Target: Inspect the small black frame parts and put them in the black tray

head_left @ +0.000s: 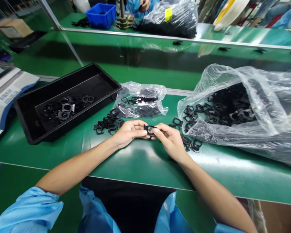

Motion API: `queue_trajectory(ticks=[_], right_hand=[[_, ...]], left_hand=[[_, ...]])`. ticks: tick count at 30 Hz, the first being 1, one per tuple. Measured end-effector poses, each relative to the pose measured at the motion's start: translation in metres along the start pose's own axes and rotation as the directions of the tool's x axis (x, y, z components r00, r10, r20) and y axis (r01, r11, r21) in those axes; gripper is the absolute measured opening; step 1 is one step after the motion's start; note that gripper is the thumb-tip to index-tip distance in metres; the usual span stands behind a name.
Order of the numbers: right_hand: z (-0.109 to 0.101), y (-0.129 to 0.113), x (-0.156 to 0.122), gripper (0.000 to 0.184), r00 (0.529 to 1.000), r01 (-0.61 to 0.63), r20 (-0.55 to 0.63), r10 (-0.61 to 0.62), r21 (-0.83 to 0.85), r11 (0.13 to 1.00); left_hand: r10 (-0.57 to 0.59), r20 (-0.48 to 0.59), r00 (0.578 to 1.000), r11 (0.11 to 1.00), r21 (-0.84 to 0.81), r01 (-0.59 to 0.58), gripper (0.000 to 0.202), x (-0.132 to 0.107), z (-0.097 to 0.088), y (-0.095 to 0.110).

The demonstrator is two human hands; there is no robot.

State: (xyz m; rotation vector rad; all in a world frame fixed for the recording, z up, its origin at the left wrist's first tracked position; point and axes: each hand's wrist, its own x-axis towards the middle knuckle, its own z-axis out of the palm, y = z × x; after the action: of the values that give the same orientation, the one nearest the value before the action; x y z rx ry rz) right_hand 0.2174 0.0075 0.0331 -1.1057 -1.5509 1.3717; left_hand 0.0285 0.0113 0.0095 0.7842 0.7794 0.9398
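Between my two hands is a small black plastic part with a round hole (pixel 145 128), held above the green table (pixel 135 161). My left hand (pixel 129 132) pinches its left side between thumb and fingers. On the right side, my right hand (pixel 169 138) grips it the same way. A loose pile of similar black parts (pixel 109 123) lies beyond my left hand. More such parts (pixel 195 145) are scattered to the right of my right hand, by the mouth of a large clear plastic bag (pixel 264 97) full of them.
At the left stands a black tray (pixel 97 92) with several parts inside. A smaller clear bag of parts (pixel 140 97) lies ahead of my hands. Behind a transparent divider are a blue bin (pixel 100 16), another filled bag (pixel 169 22) and a person's hands (pixel 144 5). A white device (pixel 12 94) sits far left.
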Motion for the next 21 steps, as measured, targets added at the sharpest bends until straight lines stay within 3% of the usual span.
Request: queue_trajectory(ticks=[3, 7, 12, 15, 21], right_hand=[[-0.0011, 0.0032, -0.0003, 0.035, 0.998, 0.051, -0.028, -0.054, -0.076, 0.996], [-0.0028, 0.0051, -0.0007, 0.033, 0.992, 0.115, -0.036, -0.125, -0.204, 0.972], [-0.0014, 0.0053, 0.0002, 0.036, 0.995, 0.103, 0.024, -0.101, -0.112, 0.988], [-0.0016, 0.0058, 0.0017, 0.037, 0.997, 0.071, 0.035, -0.069, -0.064, 0.995], [-0.0045, 0.0026, 0.0014, 0.035, 0.975, 0.218, 0.034, -0.220, -0.340, 0.915]], left_hand=[[-0.029, -0.008, 1.000, 0.998, 0.058, 0.029, 0.034, 0.0003, -0.0009, -0.0005], [0.021, -0.009, 1.000, 0.994, 0.104, -0.020, 0.030, 0.0012, -0.0017, -0.0030], [0.036, 0.059, 0.998, 0.996, 0.085, -0.041, 0.032, 0.0020, -0.0008, -0.0052], [0.073, 0.039, 0.997, 0.993, 0.085, -0.076, 0.033, 0.0023, -0.0003, -0.0068], [0.163, -0.048, 0.985, 0.968, 0.199, -0.151, 0.035, 0.0027, -0.0029, -0.0084]])
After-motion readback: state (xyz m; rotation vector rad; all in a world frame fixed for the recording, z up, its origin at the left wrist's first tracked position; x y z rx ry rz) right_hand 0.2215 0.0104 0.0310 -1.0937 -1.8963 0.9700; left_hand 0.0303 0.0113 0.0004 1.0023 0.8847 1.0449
